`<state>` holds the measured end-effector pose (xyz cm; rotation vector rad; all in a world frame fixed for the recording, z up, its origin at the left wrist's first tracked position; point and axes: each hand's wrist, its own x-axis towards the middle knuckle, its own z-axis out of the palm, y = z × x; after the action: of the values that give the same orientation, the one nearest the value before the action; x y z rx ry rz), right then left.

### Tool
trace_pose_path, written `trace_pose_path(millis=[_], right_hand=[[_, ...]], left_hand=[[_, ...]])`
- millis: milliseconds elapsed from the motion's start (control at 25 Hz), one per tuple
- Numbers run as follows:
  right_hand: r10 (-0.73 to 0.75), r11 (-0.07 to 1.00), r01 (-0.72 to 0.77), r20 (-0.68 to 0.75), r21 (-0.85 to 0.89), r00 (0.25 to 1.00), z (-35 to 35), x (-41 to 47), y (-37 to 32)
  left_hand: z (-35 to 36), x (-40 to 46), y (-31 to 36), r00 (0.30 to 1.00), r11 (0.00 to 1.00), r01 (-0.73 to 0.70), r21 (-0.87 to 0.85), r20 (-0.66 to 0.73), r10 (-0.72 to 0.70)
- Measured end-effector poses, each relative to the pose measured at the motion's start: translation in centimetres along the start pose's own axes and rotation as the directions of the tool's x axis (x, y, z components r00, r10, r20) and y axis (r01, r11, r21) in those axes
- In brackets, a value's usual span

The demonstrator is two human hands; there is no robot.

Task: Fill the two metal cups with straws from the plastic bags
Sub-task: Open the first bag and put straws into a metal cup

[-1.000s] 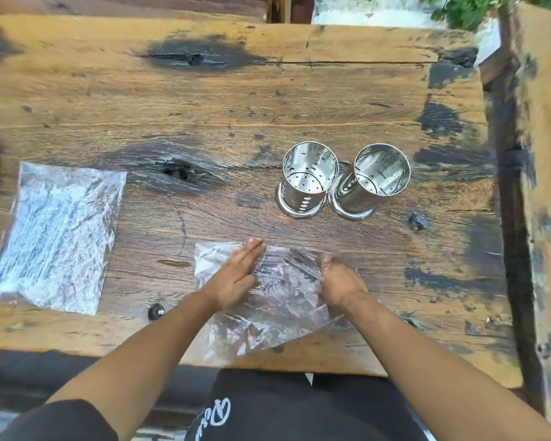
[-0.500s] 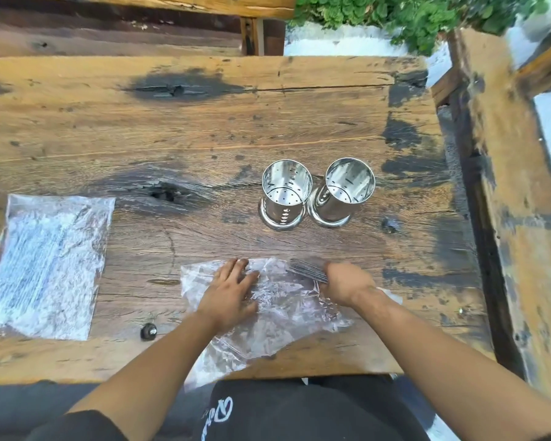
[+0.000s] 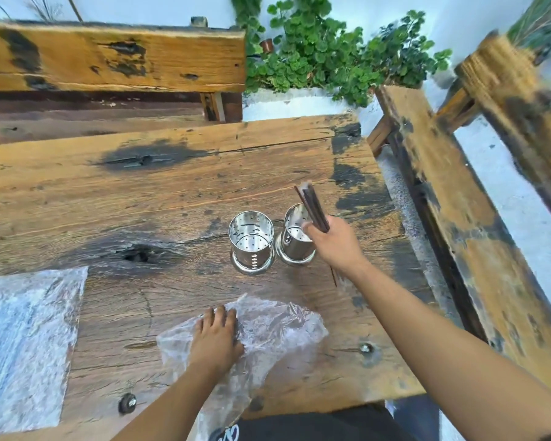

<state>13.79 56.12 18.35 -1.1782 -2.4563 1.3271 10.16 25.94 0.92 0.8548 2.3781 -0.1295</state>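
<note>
Two perforated metal cups stand side by side mid-table: the left cup is empty, and the right cup is partly covered by my right hand. That hand is shut on a bundle of dark straws, which stick up tilted over the right cup's rim. Nearer me, my left hand lies flat on a crumpled clear plastic bag. A second plastic bag, holding pale straws, lies at the left edge.
The wooden table has dark knots and two bolt heads near the front edge. A wooden bench runs along the right side, another bench back is behind, and green plants are at the far corner.
My right hand pulled the dark straws out of the near bag and lifted them up to the right cup. My left hand stayed pressing the bag. The camera tilted upward.
</note>
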Motion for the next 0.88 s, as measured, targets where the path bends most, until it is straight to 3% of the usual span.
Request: trace_pose_path(millis=[120,240,400,640,880], right_hand=[[0.021,0.982,-0.015,-0.030,0.186,0.999,-0.4,1.6,-1.9],[0.050,0.899,-0.029,-0.038,0.437,0.998,-0.8,3.2,-3.7],[0.062,0.797,0.021,-0.115,0.604,0.991,-1.0,6.1,-5.1],[0.168,0.847,-0.025,-0.223,0.530,0.960,0.5,8.2,-2.0],[0.136,0.950,-0.076,-0.181,0.303,0.974,2.8,8.4,2.3]], left_hand=[[-1.2,0.5,0.3,0.999,1.000,0.025,0.005,-0.029,-0.025],[-2.2,0.9,0.7,0.996,0.997,0.065,-0.038,-0.062,-0.067],[-2.8,1.2,0.8,0.992,0.991,0.104,-0.089,-0.064,-0.110],[-3.3,1.6,0.9,0.991,0.983,0.124,-0.135,-0.042,-0.130],[-3.5,1.9,1.1,0.990,0.974,0.123,-0.192,-0.048,-0.134]])
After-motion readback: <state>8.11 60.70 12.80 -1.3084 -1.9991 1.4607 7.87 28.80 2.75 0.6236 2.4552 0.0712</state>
